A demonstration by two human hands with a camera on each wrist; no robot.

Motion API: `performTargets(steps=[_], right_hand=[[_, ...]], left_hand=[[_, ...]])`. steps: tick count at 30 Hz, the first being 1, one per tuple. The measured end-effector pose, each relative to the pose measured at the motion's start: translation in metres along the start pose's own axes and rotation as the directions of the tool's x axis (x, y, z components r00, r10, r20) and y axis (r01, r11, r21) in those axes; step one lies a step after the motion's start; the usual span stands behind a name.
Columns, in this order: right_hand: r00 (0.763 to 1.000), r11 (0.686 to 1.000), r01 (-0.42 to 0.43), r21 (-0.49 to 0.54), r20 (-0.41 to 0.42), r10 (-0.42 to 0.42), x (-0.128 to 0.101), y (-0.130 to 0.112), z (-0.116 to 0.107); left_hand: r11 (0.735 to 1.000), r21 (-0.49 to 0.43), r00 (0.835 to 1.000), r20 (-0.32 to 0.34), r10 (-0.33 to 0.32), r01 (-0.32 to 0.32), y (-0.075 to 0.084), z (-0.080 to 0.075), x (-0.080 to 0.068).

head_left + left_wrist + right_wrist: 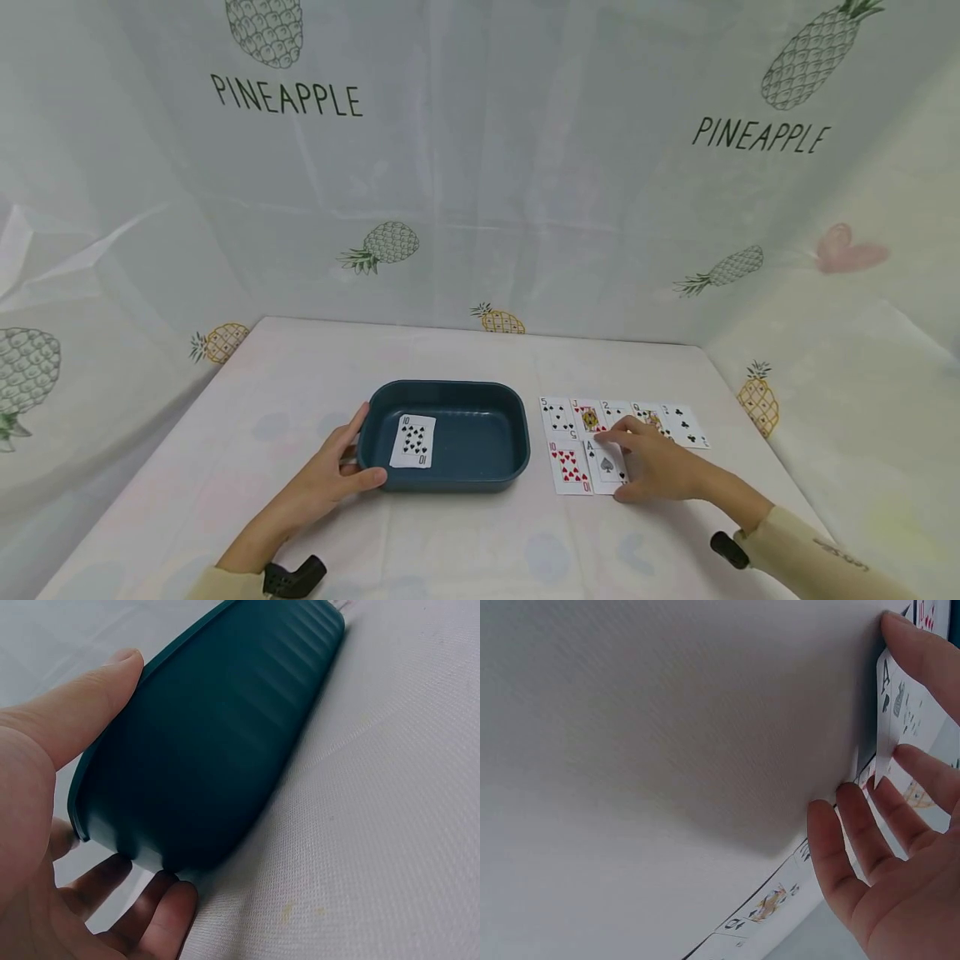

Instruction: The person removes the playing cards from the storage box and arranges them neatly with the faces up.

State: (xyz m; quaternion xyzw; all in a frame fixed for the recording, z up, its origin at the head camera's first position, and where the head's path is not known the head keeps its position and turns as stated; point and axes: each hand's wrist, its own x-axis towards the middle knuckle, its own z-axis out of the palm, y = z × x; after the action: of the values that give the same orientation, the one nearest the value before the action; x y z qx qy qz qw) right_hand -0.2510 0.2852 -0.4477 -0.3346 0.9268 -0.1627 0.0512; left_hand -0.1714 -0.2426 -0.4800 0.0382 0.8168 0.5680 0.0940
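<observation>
Table (pixel 465 542) covered in pale cloth, enclosed by a pineapple-print backdrop (pixel 480 167). Left hand (pixel 330 475) grasps the near-left rim of the dark teal tray (pixel 480 471), which contains a ten of spades (pixel 413 441). Right hand (pixel 652 467) pinches the ace of spades (pixel 606 463), lifting its edge, among face-up cards (pixel 558 417) right of the tray.

Both forearms wear pale beige long sleeves. The right sleeve (pixel 813 554) carries a small dark marking near the cuff. A black rounded camera mount is strapped at each wrist: left wrist mount (pixel 294 577), right wrist mount (pixel 729 550). Both hands are bare.
</observation>
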Motion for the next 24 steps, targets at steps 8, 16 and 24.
performTargets(steps=[8, 16, 24], right_hand=[[1.0, 0.999, 0.0, -0.046, 0.027, 0.002, 0.0032, -0.0017, -0.0012], [0.998, 0.999, -0.01, -0.046, 0.055, 0.013, 0.0048, -0.0032, -0.0021], [0.998, 0.999, -0.013, -0.034, 0.058, 0.015, 0.0038, -0.0042, -0.0025]], left_hand=[[1.0, 0.013, 1.0, -0.006, 0.003, -0.003, 0.0003, 0.0001, 0.0], [1.0, 0.014, 1.0, -0.009, -0.001, 0.001, -0.0003, 0.0005, -0.0003], [1.0, 0.021, 1.0, -0.013, -0.008, 0.009, 0.0008, 0.0005, -0.0003]])
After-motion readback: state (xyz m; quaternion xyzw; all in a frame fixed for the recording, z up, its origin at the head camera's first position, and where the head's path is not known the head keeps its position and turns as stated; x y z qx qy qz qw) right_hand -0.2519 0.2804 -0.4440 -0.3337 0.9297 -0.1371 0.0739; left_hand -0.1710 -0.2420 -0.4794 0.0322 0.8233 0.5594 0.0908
